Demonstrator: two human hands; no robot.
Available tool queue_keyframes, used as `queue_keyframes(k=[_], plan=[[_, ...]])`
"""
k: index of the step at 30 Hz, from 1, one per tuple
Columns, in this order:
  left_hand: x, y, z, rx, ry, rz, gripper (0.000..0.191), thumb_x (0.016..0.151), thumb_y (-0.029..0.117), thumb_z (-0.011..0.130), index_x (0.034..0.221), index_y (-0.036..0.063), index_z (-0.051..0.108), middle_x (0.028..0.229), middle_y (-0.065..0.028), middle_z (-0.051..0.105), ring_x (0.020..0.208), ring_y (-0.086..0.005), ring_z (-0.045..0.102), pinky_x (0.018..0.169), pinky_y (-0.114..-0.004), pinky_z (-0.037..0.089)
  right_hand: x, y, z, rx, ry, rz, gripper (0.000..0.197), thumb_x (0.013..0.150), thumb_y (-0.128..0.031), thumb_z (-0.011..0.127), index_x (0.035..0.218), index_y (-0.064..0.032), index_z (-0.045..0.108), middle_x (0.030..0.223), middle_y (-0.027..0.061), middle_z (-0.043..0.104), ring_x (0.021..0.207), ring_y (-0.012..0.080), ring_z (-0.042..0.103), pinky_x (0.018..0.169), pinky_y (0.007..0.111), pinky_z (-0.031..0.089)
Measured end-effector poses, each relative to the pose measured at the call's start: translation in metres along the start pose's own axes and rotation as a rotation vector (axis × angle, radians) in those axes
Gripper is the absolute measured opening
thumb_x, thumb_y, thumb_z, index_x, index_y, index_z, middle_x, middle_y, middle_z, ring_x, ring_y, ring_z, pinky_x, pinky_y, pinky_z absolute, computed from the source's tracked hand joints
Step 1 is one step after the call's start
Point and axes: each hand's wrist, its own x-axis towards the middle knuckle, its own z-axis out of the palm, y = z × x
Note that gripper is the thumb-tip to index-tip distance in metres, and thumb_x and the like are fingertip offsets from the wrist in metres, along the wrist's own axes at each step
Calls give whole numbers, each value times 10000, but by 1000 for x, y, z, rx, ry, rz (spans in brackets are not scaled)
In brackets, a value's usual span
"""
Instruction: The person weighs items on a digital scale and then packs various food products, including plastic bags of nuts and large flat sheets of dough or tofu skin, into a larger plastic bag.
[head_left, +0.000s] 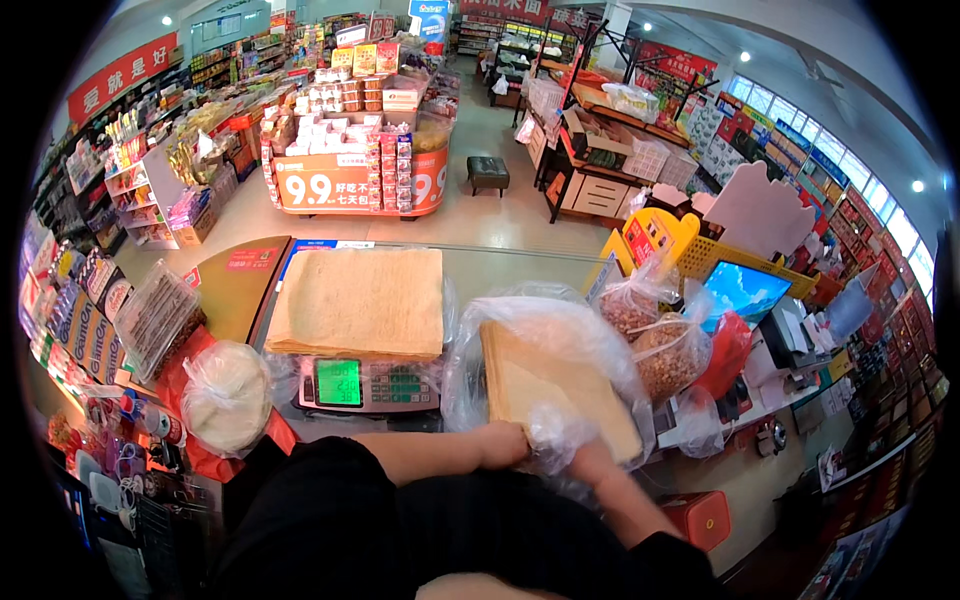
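Note:
A stack of thin tan sheets, perhaps tofu sheets (555, 390), lies inside a large clear plastic bag (469, 375) on the counter. My left hand (504, 444) is closed at the near left corner of this stack, gripping the bag's gathered plastic. My right hand (591, 459) holds bunched plastic at the near edge, its fingers partly hidden by the film. To the left, a broader stack of the same tan sheets (360, 300) rests on a digital scale (371, 386) with a lit green display; neither hand touches it.
A bag of round white wrappers or flatbreads (226, 397) sits left of the scale. Tied bags of peanuts (670, 360) and a red plastic bag (727, 352) stand at right, by a monitor (742, 292). Beyond the glass counter (517, 259) are a snack display (360, 176) and a stool (487, 172).

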Motion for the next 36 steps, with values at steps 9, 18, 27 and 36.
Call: queue_keyframes(k=[9, 18, 27, 36], plan=[[-27, -3, -27, -53, 713, -75, 173, 772, 170, 622, 886, 55, 561, 930, -123, 582, 855, -309, 580, 760, -416, 489, 17, -2, -17, -78, 233, 20, 385, 843, -259, 607, 1177, -70, 629, 1090, 172, 656, 1007, 327, 619, 864, 422, 492], [-76, -22, -10, -779, 677, -382, 538, 791, 174, 738, 1232, 10, 478, 1107, -167, 566, 1009, -322, 603, 855, -380, 512, 90, -99, -245, -38, 602, -344, 180, 855, -131, 639, 1017, -54, 652, 971, 81, 674, 871, 183, 642, 748, 304, 519], [-170, -80, -11, -1681, 1373, -151, 471, 881, 290, 713, 1249, 39, 560, 1232, -43, 603, 1172, -179, 534, 1022, -355, 413, 176, -180, -278, 453, 429, -142, 172, 871, -106, 651, 1028, -39, 671, 981, 63, 675, 930, 154, 618, 823, 313, 487], [-371, -178, -118, -1675, 1549, -666, 347, 899, 129, 558, 1214, -15, 533, 1017, -146, 666, 835, -246, 689, 742, -416, 576, 382, -114, -91, 1594, 2, 532, 315, 901, -117, 606, 1196, -10, 574, 1015, 99, 649, 885, 240, 636, 710, 388, 552]])
